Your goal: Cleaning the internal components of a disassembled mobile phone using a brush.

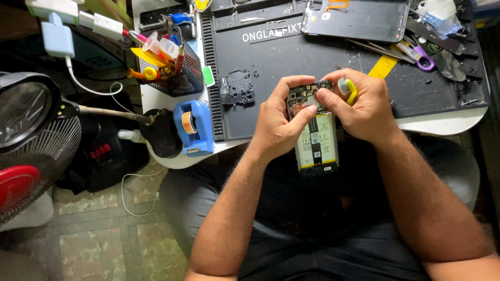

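Black mat point(271, 57) behind hands point(323, 112) holding opened phone point(315, 138).

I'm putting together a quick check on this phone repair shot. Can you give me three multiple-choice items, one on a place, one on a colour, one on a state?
1. Where is the blue tape dispenser?
A. At the near left edge of the table, beside the black work mat
B. On the floor by the fan
C. On the far right of the mat

2. What colour is the small tool in the right hand?
A. Red
B. Yellow
C. Green

3. What state is the phone in?
A. Fully closed
B. Screen lit
C. Back cover off, battery and board showing

Answers: 1 A, it sits left of the mat on the white table edge. 2 B, a yellow piece shows between the fingers. 3 C, the battery and circuit board are bare while the left hand holds it.
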